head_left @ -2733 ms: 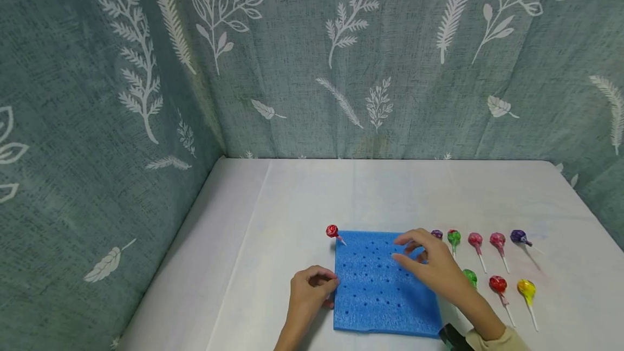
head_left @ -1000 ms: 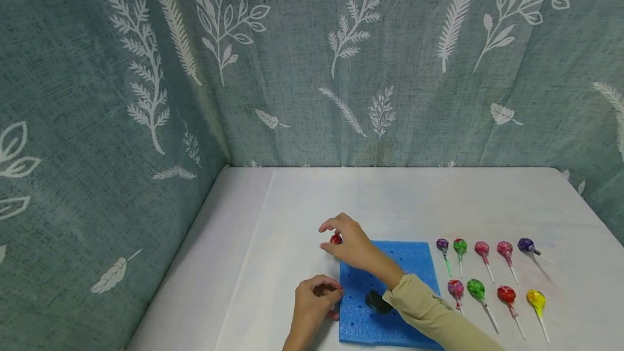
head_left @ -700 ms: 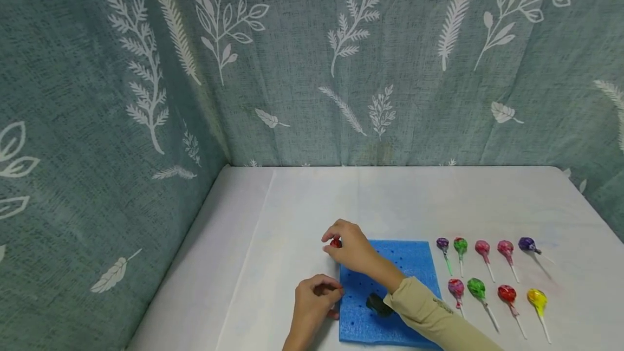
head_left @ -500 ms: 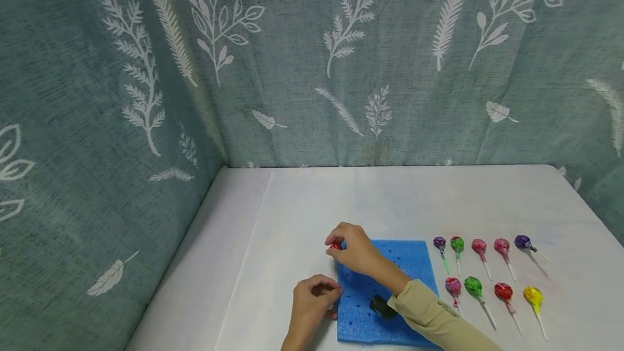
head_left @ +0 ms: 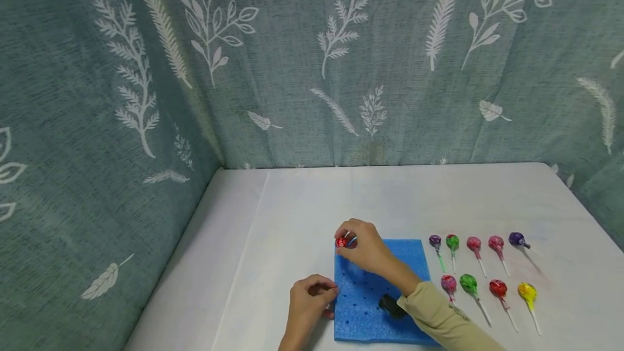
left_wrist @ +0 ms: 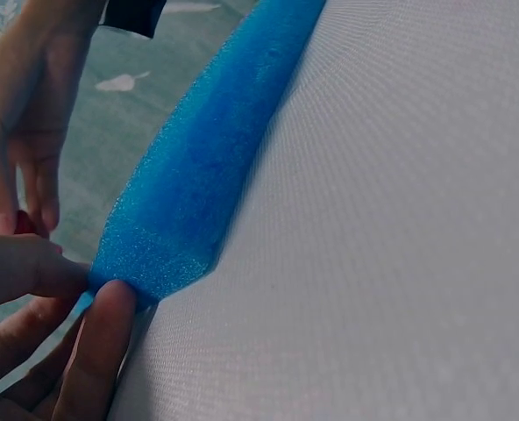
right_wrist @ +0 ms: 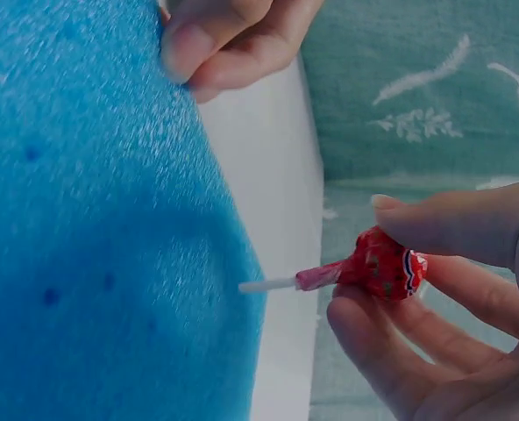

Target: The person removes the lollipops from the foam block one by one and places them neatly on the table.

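In the head view, my right hand (head_left: 368, 245) holds a red lollipop (head_left: 340, 242) by its wrapped head, at the back left corner of a blue foam board (head_left: 356, 324) dotted with small holes. The right wrist view shows thumb and fingers round that head, the white stick (right_wrist: 268, 286) pointing at the foam. I cannot tell whether the stick's end is in the foam or just over it. My left hand (head_left: 309, 305) pinches the board's left edge between thumb and fingers, which the left wrist view also shows.
Right of the board, two rows of wrapped lollipops lie on the white table (head_left: 273, 215), among them a green one (head_left: 469, 284), a red one (head_left: 498, 288) and a yellow one (head_left: 527, 291). A leaf-patterned curtain (head_left: 292, 69) hangs behind and at left.
My right hand has come left across the board and taken hold of the red lollipop, which leaned out past the corner before. Its head now sits slightly further right. The left hand stays put.
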Demonstrator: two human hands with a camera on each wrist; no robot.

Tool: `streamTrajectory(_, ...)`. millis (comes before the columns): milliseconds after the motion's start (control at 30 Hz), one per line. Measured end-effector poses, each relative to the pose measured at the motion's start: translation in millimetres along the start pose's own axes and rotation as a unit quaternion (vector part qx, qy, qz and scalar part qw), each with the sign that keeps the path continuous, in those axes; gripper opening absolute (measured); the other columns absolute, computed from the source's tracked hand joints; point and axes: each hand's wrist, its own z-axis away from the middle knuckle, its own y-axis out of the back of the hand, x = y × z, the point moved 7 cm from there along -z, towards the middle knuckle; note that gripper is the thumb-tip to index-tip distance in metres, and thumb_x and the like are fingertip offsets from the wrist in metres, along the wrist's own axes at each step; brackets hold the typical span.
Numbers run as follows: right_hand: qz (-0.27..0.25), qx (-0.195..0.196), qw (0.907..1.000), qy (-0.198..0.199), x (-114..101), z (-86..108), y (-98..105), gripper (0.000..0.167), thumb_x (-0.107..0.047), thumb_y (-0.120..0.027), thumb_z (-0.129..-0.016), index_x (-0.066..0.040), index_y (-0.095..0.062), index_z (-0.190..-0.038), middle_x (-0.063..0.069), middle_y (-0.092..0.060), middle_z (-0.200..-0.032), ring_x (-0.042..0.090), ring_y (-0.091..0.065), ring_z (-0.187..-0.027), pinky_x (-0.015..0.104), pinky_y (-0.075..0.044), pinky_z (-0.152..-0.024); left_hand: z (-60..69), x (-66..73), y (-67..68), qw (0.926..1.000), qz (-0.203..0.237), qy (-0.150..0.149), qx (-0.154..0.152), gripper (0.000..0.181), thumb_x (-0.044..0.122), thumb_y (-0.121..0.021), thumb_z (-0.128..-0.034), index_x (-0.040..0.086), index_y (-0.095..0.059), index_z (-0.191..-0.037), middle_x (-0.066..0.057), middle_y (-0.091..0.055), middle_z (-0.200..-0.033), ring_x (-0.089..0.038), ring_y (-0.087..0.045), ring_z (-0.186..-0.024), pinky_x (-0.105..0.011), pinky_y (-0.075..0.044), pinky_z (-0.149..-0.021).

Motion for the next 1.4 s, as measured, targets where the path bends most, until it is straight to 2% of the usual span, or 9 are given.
streamTrajectory(333, -0.036, 0.052, 0.9976, -0.027, 4.3, 2.4, 15.6, 0.019, -0.002, -0.077, -0.075, -0.008, -0.065, -0.089, 0.002, -0.062, -0.087, 0.017, -0.064, -0.078, 0.025, -0.057, -0.068, 0.4, 1.4, 1.3, 0.9999, -0.014, 0.000, 0.010, 0.012, 0.004, -0.075, -0.0752, 0.000, -0.069, -0.085, -0.007, -0.062, -0.072, -0.016, -0.059, -0.063, -0.035, -0.057, -0.047)
streamTrajectory(433, -0.045, 0.080, 0.9955, -0.025, 0.2, 2.6, 22.9, 0.020, -0.001, -0.077, -0.075, -0.008, -0.066, -0.089, 0.002, -0.062, -0.086, 0.019, -0.064, -0.078, 0.027, -0.057, -0.067, 0.3, 1.4, 0.5, 0.9999, -0.014, -0.001, 0.009, 0.012, 0.003, -0.075, -0.0749, 0.000, -0.069, -0.084, -0.008, -0.062, -0.072, -0.017, -0.059, -0.063, -0.036, -0.057, -0.047)
streamTrajectory(567, -0.064, 0.096, 0.9929, -0.028, -7.5, 4.6, 33.2, 0.020, 0.000, -0.076, -0.076, -0.008, -0.066, -0.090, 0.004, -0.063, -0.088, 0.021, -0.064, -0.080, 0.030, -0.058, -0.068, -0.2, 0.3, -0.1, 0.9999, -0.014, 0.001, 0.006, 0.012, 0.004, -0.075, -0.0747, 0.000, -0.069, -0.085, -0.008, -0.062, -0.072, -0.017, -0.059, -0.062, -0.036, -0.057, -0.048)
streamTrajectory(700, -0.081, 0.101, 0.9913, -0.028, -12.5, 8.4, 42.1, 0.018, -0.002, -0.075, -0.078, -0.006, -0.066, -0.093, 0.006, -0.063, -0.090, 0.022, -0.065, -0.083, 0.030, -0.058, -0.070, -0.4, -0.5, 0.3, 0.9999, -0.012, 0.002, 0.006, 0.013, 0.004, -0.075, -0.0748, 0.000, -0.069, -0.085, -0.008, -0.062, -0.072, -0.017, -0.059, -0.063, -0.036, -0.057, -0.048)
streamTrajectory(933, -0.079, 0.111, 0.9905, -0.015, -15.2, 17.0, 55.1, 0.019, -0.003, -0.075, -0.078, -0.004, -0.066, -0.095, 0.006, -0.062, -0.090, 0.022, -0.065, -0.083, 0.031, -0.058, -0.071, 0.3, -2.3, -0.2, 1.0000, 0.004, 0.003, 0.003, 0.013, 0.004, -0.075, -0.0753, -0.001, -0.069, -0.086, -0.008, -0.062, -0.072, -0.018, -0.059, -0.065, -0.037, -0.057, -0.049)
streamTrajectory(1233, -0.067, 0.104, 0.9919, -0.029, -13.7, 29.8, 66.7, 0.018, -0.009, -0.074, -0.081, -0.009, -0.066, -0.097, 0.003, -0.062, -0.092, 0.018, -0.064, -0.083, 0.027, -0.057, -0.072, 0.5, -1.5, -0.4, 1.0000, 0.000, 0.005, 0.002, 0.012, 0.003, -0.074, -0.0750, -0.001, -0.068, -0.085, -0.009, -0.062, -0.072, -0.018, -0.059, -0.064, -0.036, -0.057, -0.049)
streamTrajectory(1400, -0.050, 0.109, 0.9916, -0.048, -10.8, 36.7, 72.0, 0.019, -0.006, -0.073, -0.081, -0.005, -0.065, -0.098, 0.007, -0.062, -0.093, 0.021, -0.064, -0.083, 0.028, -0.057, -0.074, 1.1, -0.3, -0.9, 1.0000, 0.003, 0.004, 0.001, 0.012, 0.003, -0.074, -0.0749, -0.002, -0.068, -0.085, -0.009, -0.062, -0.072, -0.017, -0.058, -0.063, -0.036, -0.057, -0.049)
